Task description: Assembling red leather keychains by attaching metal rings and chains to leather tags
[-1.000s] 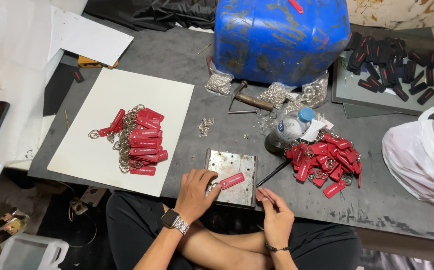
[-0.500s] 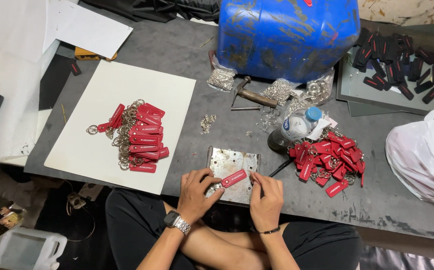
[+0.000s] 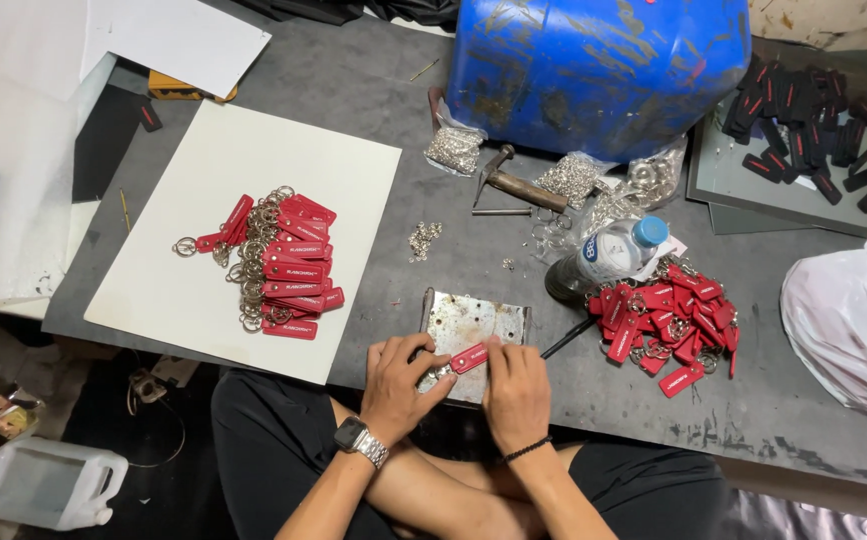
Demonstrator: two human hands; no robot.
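Both sets of fingers (image 3: 424, 352) were clamped on one red key tag (image 3: 470, 357), the left hand (image 3: 401, 385) and right hand (image 3: 516, 390) pinching it over the metal plate (image 3: 474, 325) at the bench's (image 3: 374, 120) near edge. A slip seemed likely there: the tag sat so close to the edge it could drop off. The loose red pile (image 3: 669, 320) lay toward the right edge, easily knocked.

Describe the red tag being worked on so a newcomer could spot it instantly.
Start at the big blue drum at the table's far edge and come straight toward the person to the scuffed metal plate. The red key tag lies on its near half, pinched between the left hand and right hand: alone, unlike the two red heaps.
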